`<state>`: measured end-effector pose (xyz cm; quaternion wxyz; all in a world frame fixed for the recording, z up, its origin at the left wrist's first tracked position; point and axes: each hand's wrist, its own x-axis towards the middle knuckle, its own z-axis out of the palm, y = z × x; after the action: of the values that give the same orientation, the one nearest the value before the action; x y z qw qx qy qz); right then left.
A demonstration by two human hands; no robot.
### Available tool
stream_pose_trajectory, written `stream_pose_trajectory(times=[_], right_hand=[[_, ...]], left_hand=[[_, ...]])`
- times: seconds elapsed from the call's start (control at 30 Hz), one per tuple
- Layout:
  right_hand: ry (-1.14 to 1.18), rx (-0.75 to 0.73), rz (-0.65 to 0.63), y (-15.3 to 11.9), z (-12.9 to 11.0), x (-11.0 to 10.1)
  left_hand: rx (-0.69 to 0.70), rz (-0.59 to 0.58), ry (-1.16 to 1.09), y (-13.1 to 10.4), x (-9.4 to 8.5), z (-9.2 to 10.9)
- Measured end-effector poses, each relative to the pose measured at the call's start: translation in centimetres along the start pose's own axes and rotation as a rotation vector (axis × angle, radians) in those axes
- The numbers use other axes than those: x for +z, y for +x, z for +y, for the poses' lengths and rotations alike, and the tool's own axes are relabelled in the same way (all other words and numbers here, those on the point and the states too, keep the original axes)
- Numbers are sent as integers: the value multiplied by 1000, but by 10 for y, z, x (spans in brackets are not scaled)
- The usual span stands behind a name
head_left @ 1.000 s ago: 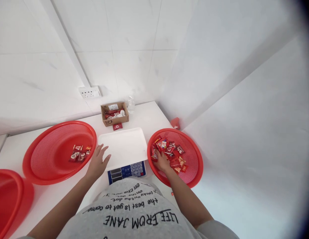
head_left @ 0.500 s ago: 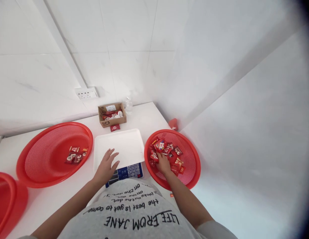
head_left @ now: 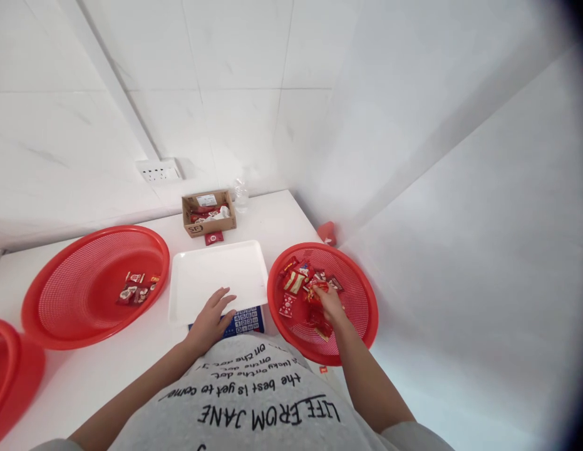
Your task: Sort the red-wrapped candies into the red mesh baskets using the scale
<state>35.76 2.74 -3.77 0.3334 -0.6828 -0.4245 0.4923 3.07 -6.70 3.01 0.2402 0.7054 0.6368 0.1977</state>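
My right hand (head_left: 329, 302) is inside the right-hand red mesh basket (head_left: 369, 297), fingers closed on a small red-wrapped packet (head_left: 314, 293). Around it lie several more small packets, among them a white-and-red one (head_left: 295, 282) and a dotted one (head_left: 287, 305). My left hand (head_left: 212, 321) holds nothing; its fingers are spread over the near edge of a white tray (head_left: 216, 269). That tray sits on a scale with a blue keypad (head_left: 248, 319), which my hand and shirt partly hide.
To the left stands a larger red basket (head_left: 84, 282) with several packets inside, and another red basket (head_left: 25, 376) at the edge. Behind the tray are a cardboard box (head_left: 197, 227) of packets, a loose red packet (head_left: 214, 238) and a clear plastic bottle (head_left: 241, 197). Walls rise behind and right.
My right hand has shifted rightward within the basket, and packets there lie differently. My left hand has moved slightly right and nearer to me. The view has shifted slightly.
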Motion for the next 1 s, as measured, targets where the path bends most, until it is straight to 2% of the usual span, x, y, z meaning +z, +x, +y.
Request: stream_pose_trajectory(times=[0.07, 0.13, 0.3, 0.4, 0.5, 0.6, 0.8, 0.87, 0.93, 1.0], right_hand=[[137, 49, 23, 0, -2, -4], [129, 45, 0, -1, -6, -7], [-267, -86, -177, -1, -16, -5], [-410, -175, -90, 4, -21, 6], [-394, -235, -13, 12, -23, 20], [-344, -241, -20, 17, -25, 30], [-274, -192, -249, 18, -24, 24], [-239, -182, -280, 21, -22, 21], [-178, -179, -167, 26, -21, 19], [-116, -172, 33, 33, -19, 19]], left_hand=[[0, 2, 0, 1, 3, 1], [1, 2, 1, 2, 4, 1], [15, -16, 5, 6, 1, 1], [18, -15, 13, 9, -1, 2], [28, 4, 20, 10, -2, 4], [33, 7, 28, 8, -2, 3], [-6, 7, 42, 3, -1, 1], [-13, -4, 42, 2, 0, 1], [-14, -18, 38, 2, 1, 3], [-14, -29, 34, 2, 1, 4]])
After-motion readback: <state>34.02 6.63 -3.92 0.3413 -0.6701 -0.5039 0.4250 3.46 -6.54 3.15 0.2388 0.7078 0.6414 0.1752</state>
